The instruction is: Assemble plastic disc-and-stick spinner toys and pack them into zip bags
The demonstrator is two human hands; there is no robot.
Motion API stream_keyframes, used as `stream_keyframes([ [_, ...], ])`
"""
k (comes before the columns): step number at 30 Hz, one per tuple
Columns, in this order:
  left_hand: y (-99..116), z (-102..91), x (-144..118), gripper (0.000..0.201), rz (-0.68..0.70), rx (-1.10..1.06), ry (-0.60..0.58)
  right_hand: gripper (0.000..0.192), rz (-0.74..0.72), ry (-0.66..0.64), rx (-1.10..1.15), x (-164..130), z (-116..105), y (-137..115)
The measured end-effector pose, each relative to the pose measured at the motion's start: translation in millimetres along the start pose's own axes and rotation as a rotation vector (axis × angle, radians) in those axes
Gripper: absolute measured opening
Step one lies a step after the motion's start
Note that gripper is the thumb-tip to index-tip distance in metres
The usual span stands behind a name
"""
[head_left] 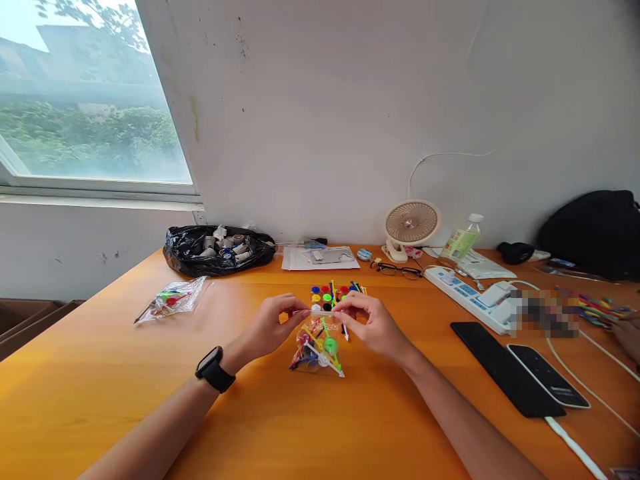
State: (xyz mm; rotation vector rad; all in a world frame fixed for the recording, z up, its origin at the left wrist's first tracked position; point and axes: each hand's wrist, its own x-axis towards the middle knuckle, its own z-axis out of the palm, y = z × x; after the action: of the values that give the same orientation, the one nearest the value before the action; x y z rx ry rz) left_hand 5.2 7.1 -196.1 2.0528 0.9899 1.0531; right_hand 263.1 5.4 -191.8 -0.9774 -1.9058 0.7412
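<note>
A clear plastic zip bag (320, 343) hangs between my hands in the middle of the table, its top edge stretched level. Inside it are coloured plastic pieces: arrow-like sticks in yellow, white, blue and green, and a green disc. My left hand (277, 322) pinches the left end of the top edge, and my right hand (367, 321) pinches the right end. Just behind the bag, rows of coloured discs (316, 298) lie with several small sticks (355, 287), partly hidden by my right hand. A second filled bag (170, 300) lies at the left.
At the back stand a black plastic bag of rolls (220, 250), papers (320, 259), glasses (397, 270), a clip fan (413, 223) and a bottle (463, 238). A power strip (465, 297) and two phone-like devices (505, 367) lie right. Another person's hand (627, 333) shows at the right edge.
</note>
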Motion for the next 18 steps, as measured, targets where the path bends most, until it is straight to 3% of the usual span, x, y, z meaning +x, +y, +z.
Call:
stream_keyframes([
  [3, 3, 7.0, -3, 0.03, 0.027, 0.01, -0.005, 0.022, 0.003, -0.004, 0.01, -2, 6, -5],
  [7, 4, 12.9, -6, 0.027, 0.018, 0.0, -0.063, 0.028, 0.079, -0.115, 0.041, -3, 14, -5],
  [13, -4, -1.2, 0, 0.027, -0.041, -0.062, -0.063, 0.033, 0.11, -0.102, -0.008, -2, 7, -1],
  [18, -11, -11.4, 1, 0.028, -0.082, -0.201, -0.096, 0.024, 0.132, -0.116, 0.15, -2, -1, 0],
])
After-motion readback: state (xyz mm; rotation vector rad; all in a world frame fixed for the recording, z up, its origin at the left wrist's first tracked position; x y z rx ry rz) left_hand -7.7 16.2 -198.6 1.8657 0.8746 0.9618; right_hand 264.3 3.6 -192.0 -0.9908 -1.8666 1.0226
